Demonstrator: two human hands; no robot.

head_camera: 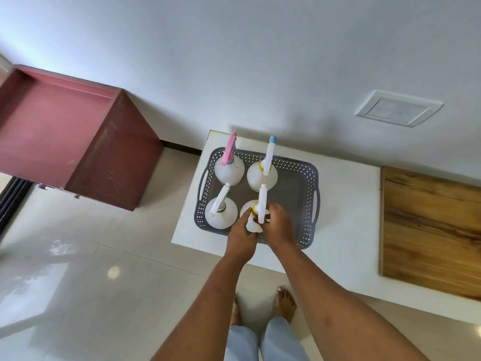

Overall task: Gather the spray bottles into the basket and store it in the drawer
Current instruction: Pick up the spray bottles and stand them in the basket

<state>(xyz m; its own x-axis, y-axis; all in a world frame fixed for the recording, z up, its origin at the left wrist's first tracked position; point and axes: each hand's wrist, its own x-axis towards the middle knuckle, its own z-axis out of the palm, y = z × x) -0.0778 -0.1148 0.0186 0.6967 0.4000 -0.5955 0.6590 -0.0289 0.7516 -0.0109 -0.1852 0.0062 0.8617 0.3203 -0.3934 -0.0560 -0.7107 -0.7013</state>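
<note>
White counter point(346, 204), hands point(260, 227) around bottle point(253, 220)

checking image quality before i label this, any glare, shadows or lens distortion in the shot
Head view: bright glare patches on the glossy floor tiles at lower left; a soft shadow on the wall behind the white table; wide-angle bending tilts the maroon drawer and the switch plate; the spray bottles in the grey basket look sharp, the hands slightly soft.
</note>
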